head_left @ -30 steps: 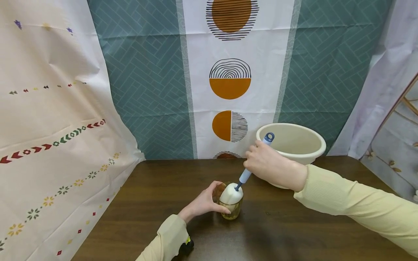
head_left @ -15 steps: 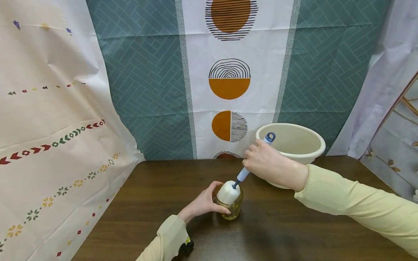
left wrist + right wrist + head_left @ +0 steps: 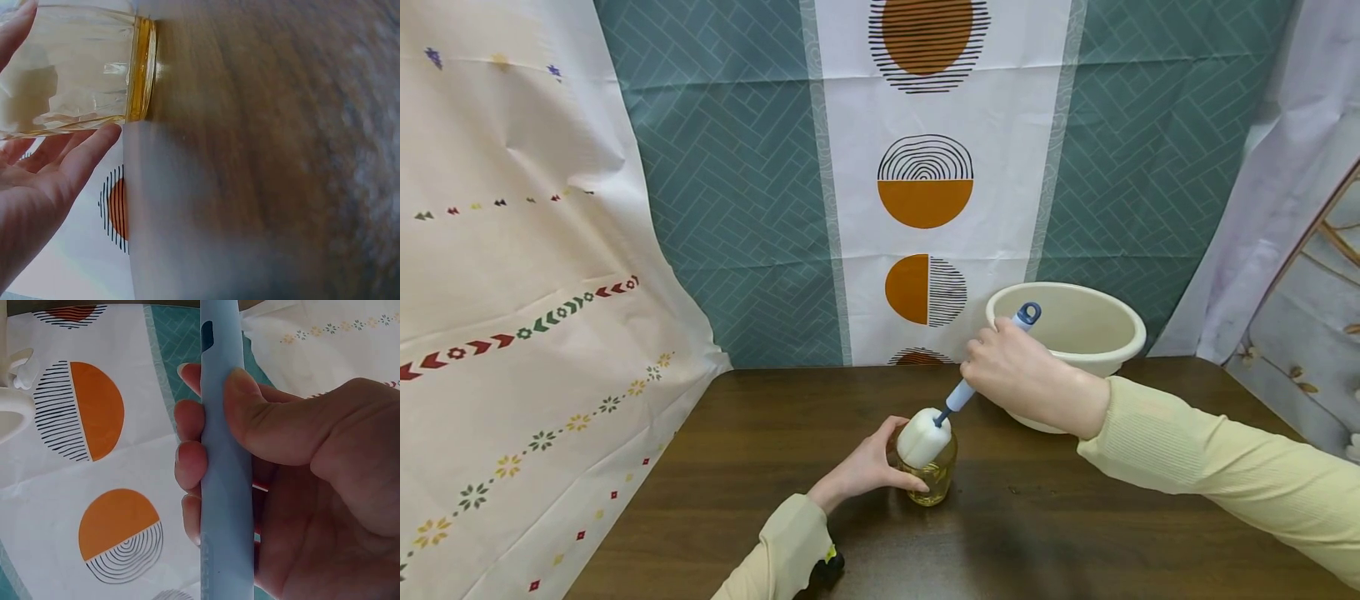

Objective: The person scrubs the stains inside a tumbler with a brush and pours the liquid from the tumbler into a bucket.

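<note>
In the head view, a ribbed amber glass tumbler (image 3: pixel 929 492) stands upright on a dark brown wooden table (image 3: pixel 760 433). The left hand (image 3: pixel 874 462) is at the tumbler's left side, thumb and fingers bent round it, hiding part of its wall. A white, rounded sponge head (image 3: pixel 922 439) sits in the tumbler's mouth, its top rising above the rim. From it, a dark blue neck leads to a pale blue stick handle (image 3: pixel 960 395) that slants up to the right of the tumbler and ends in a dark blue hanging loop (image 3: pixel 1030 313). The right hand (image 3: pixel 1011 367) grips this handle with curled fingers. Behind the tumbler and to its right is an oval cream plastic basin (image 3: pixel 1097 360); the right hand and forearm cross in front of it, covering part of its near side. Beyond the tumbler hangs a teal and white cloth (image 3: pixel 737 208) with orange half-circles; a cream embroidered cloth (image 3: pixel 550 250) drapes well to its left.

In the left wrist view, thumb and fingers lie on opposite sides of the tumbler, and a pale shape shows blurred through its wall.

In the right wrist view, the thumb presses the handle while the fingers wrap round behind it; the tumbler lies outside this view.
</note>
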`<state>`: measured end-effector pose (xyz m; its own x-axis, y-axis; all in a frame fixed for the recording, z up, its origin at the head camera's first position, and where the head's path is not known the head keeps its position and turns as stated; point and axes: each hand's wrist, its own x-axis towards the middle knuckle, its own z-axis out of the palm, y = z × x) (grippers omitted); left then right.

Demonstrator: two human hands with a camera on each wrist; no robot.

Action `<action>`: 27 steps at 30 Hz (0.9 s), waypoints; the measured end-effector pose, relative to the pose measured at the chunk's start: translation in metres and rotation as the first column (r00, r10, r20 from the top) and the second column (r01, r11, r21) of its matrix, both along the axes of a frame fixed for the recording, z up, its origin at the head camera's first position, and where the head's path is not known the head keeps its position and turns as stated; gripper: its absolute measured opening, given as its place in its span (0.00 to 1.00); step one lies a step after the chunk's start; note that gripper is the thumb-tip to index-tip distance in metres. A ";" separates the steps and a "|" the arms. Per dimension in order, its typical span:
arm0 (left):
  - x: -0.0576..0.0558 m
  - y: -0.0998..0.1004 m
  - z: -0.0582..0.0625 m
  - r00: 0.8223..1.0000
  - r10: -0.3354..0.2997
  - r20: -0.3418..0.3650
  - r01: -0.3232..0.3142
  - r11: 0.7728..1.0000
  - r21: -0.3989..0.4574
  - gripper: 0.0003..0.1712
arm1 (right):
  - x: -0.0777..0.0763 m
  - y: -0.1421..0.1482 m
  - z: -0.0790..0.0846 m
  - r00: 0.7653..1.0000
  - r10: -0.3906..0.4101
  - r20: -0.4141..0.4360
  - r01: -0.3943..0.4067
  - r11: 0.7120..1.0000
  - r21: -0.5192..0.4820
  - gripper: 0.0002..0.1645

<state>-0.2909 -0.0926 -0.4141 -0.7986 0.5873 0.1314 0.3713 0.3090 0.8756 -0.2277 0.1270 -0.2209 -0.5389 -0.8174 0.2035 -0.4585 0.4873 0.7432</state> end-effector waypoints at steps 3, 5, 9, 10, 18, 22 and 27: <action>0.000 0.000 0.000 1.000 -0.001 -0.001 0.001 1.000 0.001 0.41 | 0.000 0.000 0.000 1.000 -0.010 -0.003 0.010 1.000 -0.009 0.08; 0.000 0.000 -0.001 1.000 -0.002 -0.006 0.002 1.000 0.000 0.40 | 0.001 0.001 0.001 1.000 -0.020 -0.005 0.020 1.000 -0.015 0.08; 0.000 -0.001 -0.001 1.000 0.002 -0.013 -0.002 1.000 -0.008 0.41 | 0.002 0.002 0.001 0.999 -0.038 -0.006 0.037 0.999 -0.019 0.08; 0.000 -0.001 -0.001 1.000 0.002 -0.012 -0.002 1.000 -0.010 0.41 | 0.003 0.002 0.002 0.999 -0.040 -0.008 0.040 0.999 -0.019 0.08; 0.001 -0.001 0.000 1.000 0.028 -0.013 -0.028 0.999 -0.037 0.43 | 0.003 0.004 0.002 0.998 -0.059 -0.013 0.059 0.998 -0.019 0.09; 0.002 -0.001 0.000 0.999 0.041 -0.020 -0.042 0.998 -0.055 0.43 | 0.003 0.004 0.002 0.997 -0.080 0.006 0.080 0.997 -0.018 0.08; 0.002 0.000 0.000 0.999 0.032 -0.012 -0.033 0.998 -0.045 0.42 | 0.003 0.004 0.003 0.996 -0.092 0.014 0.092 0.996 -0.018 0.08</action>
